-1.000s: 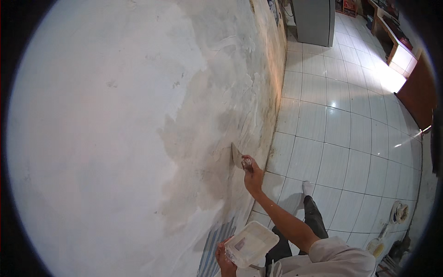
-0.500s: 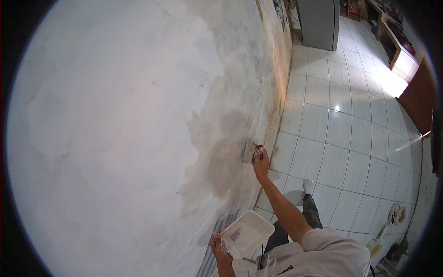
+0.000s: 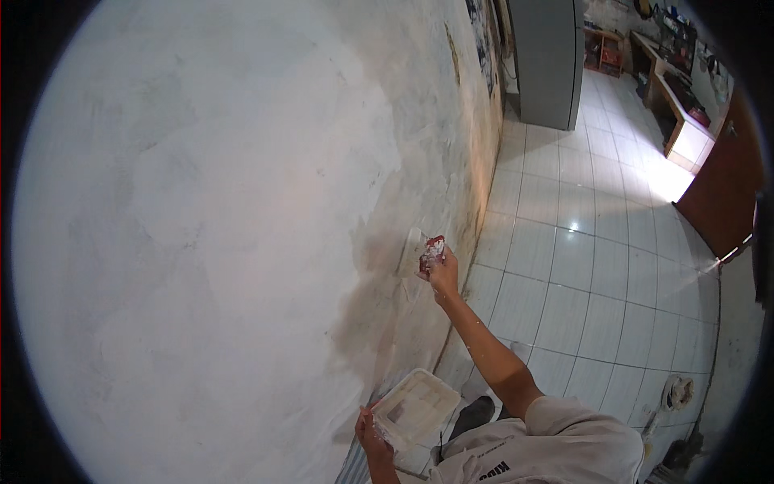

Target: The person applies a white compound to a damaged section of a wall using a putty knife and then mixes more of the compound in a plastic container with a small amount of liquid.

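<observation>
Farther along the wall (image 3: 242,242) than half a second ago, the putty knife (image 3: 413,250) is resting its blade beside the darker patch (image 3: 355,323). At left, I'm gripping the pale tray (image 3: 417,405) by its edge with my left hand (image 3: 372,431), some fingers hidden beneath. Further right, my right hand (image 3: 440,273) is wrapping its fingers around the smeared red handle (image 3: 433,245). Floor tiles (image 3: 584,310) are stretching beyond.

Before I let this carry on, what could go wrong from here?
The left hand holds the tray only by its left side, so it might tip or drop, perhaps onto the tiles. The scraper in the right hand could score the patchy wall if its blade catches.
</observation>
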`<state>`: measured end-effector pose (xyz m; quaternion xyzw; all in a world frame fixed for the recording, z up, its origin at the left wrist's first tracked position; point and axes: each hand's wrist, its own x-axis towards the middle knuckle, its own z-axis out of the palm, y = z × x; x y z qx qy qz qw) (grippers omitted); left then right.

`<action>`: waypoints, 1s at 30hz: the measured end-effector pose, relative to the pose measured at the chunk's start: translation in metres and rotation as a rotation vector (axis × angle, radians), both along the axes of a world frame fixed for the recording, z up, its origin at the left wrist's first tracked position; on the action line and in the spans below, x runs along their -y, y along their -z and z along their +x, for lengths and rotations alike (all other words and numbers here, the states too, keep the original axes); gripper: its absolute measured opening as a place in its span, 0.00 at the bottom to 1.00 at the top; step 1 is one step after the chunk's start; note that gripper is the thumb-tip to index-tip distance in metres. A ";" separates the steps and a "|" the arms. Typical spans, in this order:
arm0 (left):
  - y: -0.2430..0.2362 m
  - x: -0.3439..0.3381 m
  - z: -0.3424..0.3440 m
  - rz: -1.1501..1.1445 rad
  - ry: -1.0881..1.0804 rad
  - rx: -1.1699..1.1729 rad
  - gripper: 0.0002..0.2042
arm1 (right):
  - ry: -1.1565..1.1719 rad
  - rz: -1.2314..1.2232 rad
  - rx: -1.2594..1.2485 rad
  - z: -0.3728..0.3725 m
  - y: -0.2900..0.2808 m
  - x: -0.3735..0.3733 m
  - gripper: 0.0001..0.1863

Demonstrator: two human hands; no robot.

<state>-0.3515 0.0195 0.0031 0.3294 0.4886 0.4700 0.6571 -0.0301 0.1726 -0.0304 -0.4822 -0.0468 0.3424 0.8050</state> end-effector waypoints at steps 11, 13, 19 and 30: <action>-0.021 0.007 0.009 0.082 0.023 -0.010 0.23 | 0.452 -0.384 0.738 0.087 0.043 -0.042 0.19; -0.018 0.013 0.002 0.100 -0.016 -0.039 0.23 | 0.366 -0.367 0.712 0.068 0.030 -0.042 0.20; -0.014 0.006 0.010 0.078 0.021 -0.017 0.23 | 0.230 -0.025 0.627 0.023 0.035 -0.018 0.21; -0.016 0.002 0.022 0.077 0.070 -0.071 0.25 | 0.222 -0.204 0.623 -0.014 0.092 0.033 0.17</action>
